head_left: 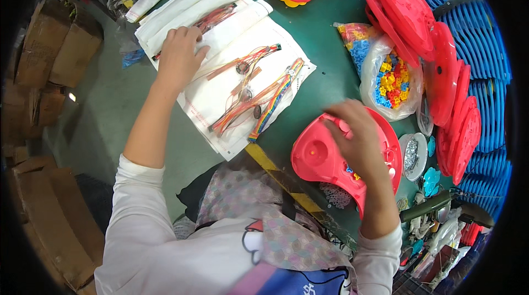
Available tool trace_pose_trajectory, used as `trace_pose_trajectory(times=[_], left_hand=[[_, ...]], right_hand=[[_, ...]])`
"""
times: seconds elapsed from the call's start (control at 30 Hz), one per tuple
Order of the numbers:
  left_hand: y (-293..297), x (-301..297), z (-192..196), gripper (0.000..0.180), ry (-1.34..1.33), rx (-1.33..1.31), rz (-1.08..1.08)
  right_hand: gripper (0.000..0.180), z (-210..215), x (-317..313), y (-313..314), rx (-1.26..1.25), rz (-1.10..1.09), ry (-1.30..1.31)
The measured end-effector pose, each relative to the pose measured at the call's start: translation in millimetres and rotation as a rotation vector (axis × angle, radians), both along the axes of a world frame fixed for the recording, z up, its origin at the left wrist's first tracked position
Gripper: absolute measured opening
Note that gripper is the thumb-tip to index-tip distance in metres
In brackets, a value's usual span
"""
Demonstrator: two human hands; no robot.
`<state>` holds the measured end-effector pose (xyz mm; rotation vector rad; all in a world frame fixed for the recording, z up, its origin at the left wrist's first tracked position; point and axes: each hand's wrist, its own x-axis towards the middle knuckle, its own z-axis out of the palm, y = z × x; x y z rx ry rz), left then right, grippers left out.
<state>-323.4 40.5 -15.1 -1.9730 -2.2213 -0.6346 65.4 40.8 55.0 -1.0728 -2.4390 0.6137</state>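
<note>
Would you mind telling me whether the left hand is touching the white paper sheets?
Touching: the head view shows the left hand lying palm-down on the white paper sheets.

Green bench [319, 36] with a yellow-and-black striped front edge. Lying directly on it: white paper sheets [220, 91] carrying coloured wire bundles, a red plastic shell [319, 157], a clear bag of small coloured parts [391, 80], and a leaning row of red discs [441, 74] at right.

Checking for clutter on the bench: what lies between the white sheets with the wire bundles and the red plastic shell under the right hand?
In the head view, only bare green table top separates the white sheets from the red plastic shell under the right hand.
</note>
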Motion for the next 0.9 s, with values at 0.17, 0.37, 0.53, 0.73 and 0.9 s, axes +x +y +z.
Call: trace_pose_trajectory(times=[0.17,0.37,0.53,0.73,0.9], left_hand=[[-6,19,0,0.019,-0.053,0.025,-0.207],[-27,35,0,0.025,-0.222,-0.028,-0.451],[-26,38,-5,0.043,-0.276,-0.02,-0.146],[-27,35,-5,0.042,-0.143,-0.063,-0.172],[-44,60,-2,0.043,-0.069,0.244,-0.322]], right_hand=[[0.027,-59,-114,34,0.24,0.402,0.032],[0.02,-43,-123,35,0.241,0.509,-0.354],[0.016,-35,-114,36,-0.12,0.267,-0.258],[0.017,-63,-117,69,0.422,0.033,-0.472],[0.018,-57,-105,67,0.449,0.18,-0.292]])
